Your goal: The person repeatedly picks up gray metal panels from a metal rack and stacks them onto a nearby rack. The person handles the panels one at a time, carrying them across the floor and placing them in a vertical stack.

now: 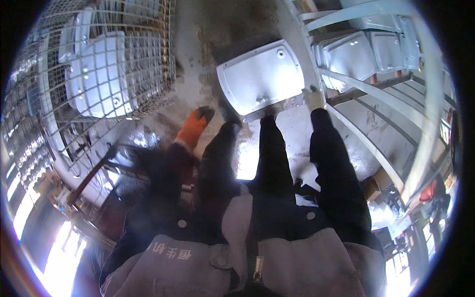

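Observation:
A white metal panel (261,78) with rounded corners, a raised rim and a small round fitting near its far right corner lies ahead of my legs. At its near right corner is my right hand (313,98) in a pale glove, the fingers closed at the edge; their far side is hidden. My left hand (194,127), in an orange glove with dark fingertips, hangs to the left of the panel, apart from it. Its fingers reach forward, somewhat apart, and nothing shows in them.
On the left stands a wire mesh cage (148,54) with several similar white panels (99,76) inside. A pale metal rack (391,99) on the right carries more panels (350,57). Stained concrete floor (190,74) runs between them. A rusty bar (91,178) slants at the lower left.

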Motion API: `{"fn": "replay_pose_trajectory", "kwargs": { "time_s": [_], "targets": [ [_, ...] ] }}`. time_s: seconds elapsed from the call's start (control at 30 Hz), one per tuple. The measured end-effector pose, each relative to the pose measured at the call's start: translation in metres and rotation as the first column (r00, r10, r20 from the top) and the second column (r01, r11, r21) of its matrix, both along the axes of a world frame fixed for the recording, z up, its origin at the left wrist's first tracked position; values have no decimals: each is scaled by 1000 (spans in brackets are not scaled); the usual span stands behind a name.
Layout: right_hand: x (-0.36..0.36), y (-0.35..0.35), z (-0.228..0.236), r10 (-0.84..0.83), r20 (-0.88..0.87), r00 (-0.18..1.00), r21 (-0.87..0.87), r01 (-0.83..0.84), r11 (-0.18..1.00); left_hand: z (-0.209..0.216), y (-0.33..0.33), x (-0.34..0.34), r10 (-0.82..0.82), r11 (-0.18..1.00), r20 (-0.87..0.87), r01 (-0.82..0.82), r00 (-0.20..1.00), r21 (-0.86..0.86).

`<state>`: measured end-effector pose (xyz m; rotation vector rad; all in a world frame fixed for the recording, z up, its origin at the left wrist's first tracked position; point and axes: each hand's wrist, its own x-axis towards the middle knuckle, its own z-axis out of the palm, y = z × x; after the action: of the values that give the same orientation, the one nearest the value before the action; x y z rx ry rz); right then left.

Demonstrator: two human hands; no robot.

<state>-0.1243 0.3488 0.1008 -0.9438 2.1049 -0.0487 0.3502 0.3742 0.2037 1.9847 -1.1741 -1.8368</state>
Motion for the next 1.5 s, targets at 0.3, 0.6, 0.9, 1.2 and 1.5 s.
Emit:
{"fn": "replay_pose_trajectory", "kwargs": {
  "time_s": [0.3,0.6,0.9,1.2,1.5],
  "targets": [
    [-37,-92,-128,-57,-93,994,24,60,998,-227,-13,-56,380,922,121,-386,917,22],
    [-27,-86,-179,-398,382,834,111,386,916,-324,31,-43,82,946,-229,-149,970,-289],
    [-7,-35,-89,-297,78,952,-20,300,954,-328,53,-46,277,959,-63,-273,959,74],
    [72,24,91,-459,420,783,-50,525,850,-183,113,-26,513,858,-116,-504,850,99],
    [144,47,197,-435,831,346,349,282,893,26,255,19,904,426,-14,-904,427,-14]
  ]
}}
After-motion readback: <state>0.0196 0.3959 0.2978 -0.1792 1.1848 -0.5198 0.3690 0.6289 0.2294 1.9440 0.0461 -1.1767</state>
